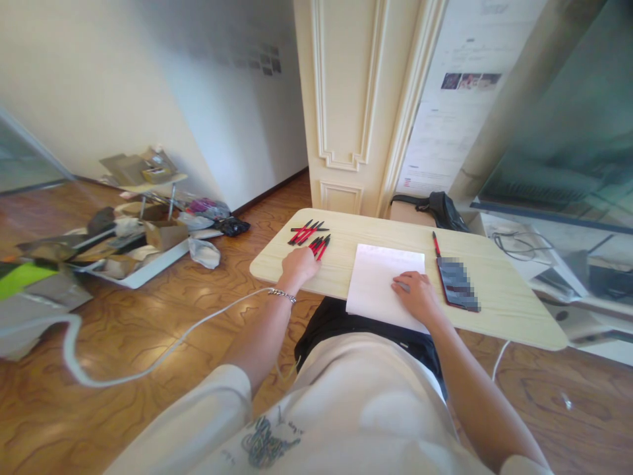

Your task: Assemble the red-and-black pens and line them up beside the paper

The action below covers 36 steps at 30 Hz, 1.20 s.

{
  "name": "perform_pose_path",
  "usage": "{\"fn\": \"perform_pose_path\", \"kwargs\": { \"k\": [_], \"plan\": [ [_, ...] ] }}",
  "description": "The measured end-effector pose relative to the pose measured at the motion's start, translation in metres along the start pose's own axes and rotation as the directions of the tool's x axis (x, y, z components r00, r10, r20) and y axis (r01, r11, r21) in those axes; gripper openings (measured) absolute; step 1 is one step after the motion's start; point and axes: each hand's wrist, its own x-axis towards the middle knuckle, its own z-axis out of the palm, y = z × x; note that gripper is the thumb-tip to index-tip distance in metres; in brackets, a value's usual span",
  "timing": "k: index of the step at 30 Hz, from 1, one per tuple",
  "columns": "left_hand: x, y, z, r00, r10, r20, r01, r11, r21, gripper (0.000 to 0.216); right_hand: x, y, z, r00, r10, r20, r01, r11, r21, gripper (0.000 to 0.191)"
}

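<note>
Left hand [300,265] curled at red pens [323,248]; right hand [418,295] half-curled on paper [376,284].

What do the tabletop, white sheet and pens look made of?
Tabletop: probably wood-effect laminate, matte, from its faint grain. White sheet: apparently matte paper, thin and flat. Pens: likely plastic, from their solid red and black; finish unclear.

Tabletop [509,303], one, bore: phone [455,282], one; sheet of white paper [378,284], one visible; lone pen [436,245], one; clustered pens [310,232], at least six, overlap barring exact count. Bracelet [283,295] numbered one.
</note>
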Motion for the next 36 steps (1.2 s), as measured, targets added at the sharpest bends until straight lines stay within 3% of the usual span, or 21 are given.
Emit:
{"fn": "perform_pose_path", "kwargs": {
  "k": [5,9,17,21,25,36],
  "plan": [
    [-0.001,0.002,-0.004,0.997,0.053,0.051,-0.044,0.984,-0.170,0.019,0.000,0.001,0.002,1.000,-0.012,-0.005,0.012,1.000,0.013,0.029],
    [-0.014,0.011,-0.009,0.983,0.176,0.046,-0.157,0.950,-0.270,0.020,-0.002,-0.002,-0.001,0.999,-0.028,-0.017,0.028,0.999,0.017,0.028],
    [-0.062,0.082,0.011,0.903,0.418,0.102,-0.325,0.817,-0.477,0.032,-0.002,-0.006,-0.006,1.000,-0.021,-0.009,0.021,1.000,0.003,0.028],
    [-0.074,0.109,0.030,0.886,0.453,0.101,-0.363,0.812,-0.457,0.033,-0.002,-0.007,-0.007,1.000,-0.008,0.002,0.008,1.000,0.000,0.028],
    [-0.077,0.116,0.041,0.882,0.458,0.114,-0.385,0.837,-0.388,0.032,-0.002,-0.005,-0.007,1.000,-0.010,-0.011,0.010,1.000,0.007,0.027],
    [-0.071,0.122,0.036,0.843,0.498,0.202,-0.405,0.836,-0.371,0.034,-0.001,-0.004,-0.007,1.000,-0.014,0.001,0.014,1.000,0.002,0.029]
  ]
}}
